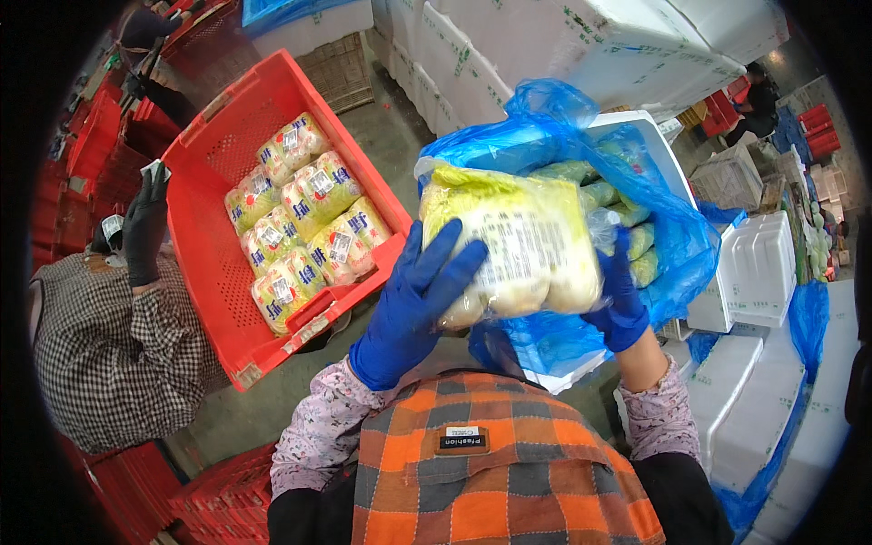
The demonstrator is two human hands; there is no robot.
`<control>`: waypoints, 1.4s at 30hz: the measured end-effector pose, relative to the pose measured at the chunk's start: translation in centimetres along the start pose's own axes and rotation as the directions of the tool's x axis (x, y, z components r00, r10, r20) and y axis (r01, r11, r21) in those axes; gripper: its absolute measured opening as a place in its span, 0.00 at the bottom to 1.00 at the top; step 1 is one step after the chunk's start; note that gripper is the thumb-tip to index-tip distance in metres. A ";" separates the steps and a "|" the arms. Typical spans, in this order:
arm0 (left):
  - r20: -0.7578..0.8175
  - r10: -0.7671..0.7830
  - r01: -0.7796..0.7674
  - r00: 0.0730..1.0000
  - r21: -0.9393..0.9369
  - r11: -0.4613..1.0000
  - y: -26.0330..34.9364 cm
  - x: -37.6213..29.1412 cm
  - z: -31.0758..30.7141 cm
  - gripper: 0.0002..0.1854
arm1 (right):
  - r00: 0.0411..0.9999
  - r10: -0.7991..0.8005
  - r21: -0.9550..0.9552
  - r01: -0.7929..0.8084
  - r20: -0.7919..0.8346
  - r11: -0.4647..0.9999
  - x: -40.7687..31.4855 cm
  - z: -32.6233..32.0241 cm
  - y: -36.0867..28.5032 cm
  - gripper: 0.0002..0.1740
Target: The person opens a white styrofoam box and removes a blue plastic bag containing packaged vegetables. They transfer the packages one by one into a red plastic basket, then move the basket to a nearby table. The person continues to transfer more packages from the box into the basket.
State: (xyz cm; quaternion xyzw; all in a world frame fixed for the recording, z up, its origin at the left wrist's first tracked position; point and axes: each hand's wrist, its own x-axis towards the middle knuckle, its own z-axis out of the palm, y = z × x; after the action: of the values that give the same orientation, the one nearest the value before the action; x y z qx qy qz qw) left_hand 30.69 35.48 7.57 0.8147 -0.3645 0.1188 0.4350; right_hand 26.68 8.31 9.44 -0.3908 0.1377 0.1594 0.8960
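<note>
Between my gloved hands is a clear bag of napa cabbages (524, 238), leafy green at the far end and white at the near end, with a printed label. My left hand (415, 300), in a blue glove, presses on its left side with the fingers over the bag. On the right side my right hand (618, 300) grips it, its fingers partly hidden behind the bag. The bag is above a white foam box (671, 157) lined with blue plastic film (688, 252). More bagged green vegetables (640, 242) lie inside that box.
To the left, a red plastic crate (204, 300) holds several labelled packs of cabbage (320, 191). A co-worker in a checked garment (122, 347) stands beside it, one dark-gloved hand raised at its rim. White foam boxes (470, 54) are stacked ahead, more foam boxes (756, 381) at right.
</note>
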 end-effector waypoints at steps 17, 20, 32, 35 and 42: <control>0.274 -0.670 0.332 0.690 -0.942 -0.043 -5.7 -2.6 -8.7 0.30 | 0.694 -0.381 -0.789 0.569 0.611 -0.230 6.8 9.1 2.0 0.50; 0.357 -0.595 0.163 0.721 -0.921 -0.355 -7.3 -1.8 -9.0 0.29 | 0.522 0.056 -0.295 0.564 0.851 -0.772 7.6 11.7 1.4 0.34; -0.210 -0.902 -0.061 0.378 -0.978 0.202 -21.9 -6.6 -10.1 0.23 | 0.640 -0.058 -0.536 0.587 0.766 -0.607 13.9 13.3 3.0 0.42; -0.333 -0.914 -0.048 0.231 -0.942 0.331 -28.3 -9.2 -12.7 0.24 | 0.760 -0.218 -0.748 0.467 0.612 -0.472 12.5 10.1 2.0 0.43; -0.485 -0.870 -0.114 -0.086 -0.863 0.492 -41.2 -10.0 -16.0 0.28 | 0.865 -0.450 -0.932 0.055 0.224 -0.358 6.4 2.8 1.6 0.45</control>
State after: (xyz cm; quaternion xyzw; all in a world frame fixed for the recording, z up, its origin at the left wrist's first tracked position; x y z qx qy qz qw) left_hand 54.29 67.75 -13.68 0.3395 0.3095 0.3179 0.8294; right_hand 32.20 12.57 7.88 -0.9768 -0.0279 -0.0563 0.2049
